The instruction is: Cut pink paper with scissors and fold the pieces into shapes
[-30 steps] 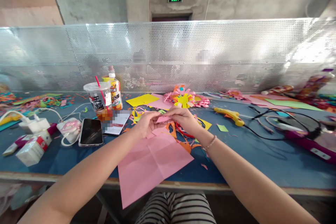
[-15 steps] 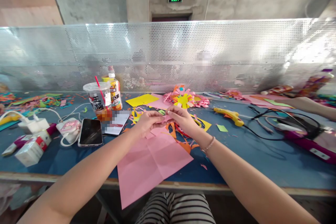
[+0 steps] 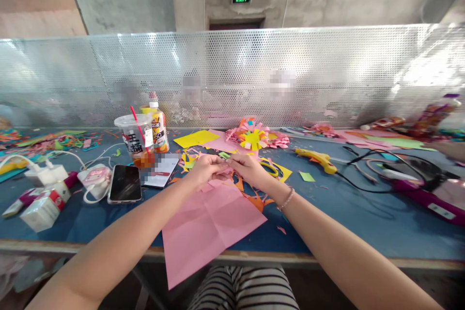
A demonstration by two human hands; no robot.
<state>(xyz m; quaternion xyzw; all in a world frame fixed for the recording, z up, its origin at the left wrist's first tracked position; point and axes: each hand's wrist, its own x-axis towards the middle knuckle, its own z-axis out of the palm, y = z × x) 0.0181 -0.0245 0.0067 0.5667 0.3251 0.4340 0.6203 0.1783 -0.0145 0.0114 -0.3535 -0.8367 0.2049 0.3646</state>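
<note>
Over the middle of the table, my left hand [image 3: 206, 172] is closed on a small piece of pink paper [image 3: 225, 171]. My right hand [image 3: 247, 168] pinches the same piece from the other side, the fingertips of both hands meeting. The fingers hide most of its shape. Beneath my hands lies a large creased pink sheet [image 3: 214, 227], one corner hanging over the table's front edge. Orange paper scraps [image 3: 256, 202] and scissors with yellow handles [image 3: 271, 168] lie beside my right hand. Just beyond is a pink and yellow paper flower [image 3: 253, 139].
On the left stand a plastic cup [image 3: 132, 138] with a red straw and a bottle [image 3: 159, 128], near a phone [image 3: 125, 183] and chargers [image 3: 47, 174]. A yellow glue gun [image 3: 317, 160] and its black cable lie right. A perforated metal screen [image 3: 232, 68] closes the back.
My fingers have shifted slightly on the small pink piece. At the far right, another person's forearm has drawn back toward the edge, and the green paper there has moved right.
</note>
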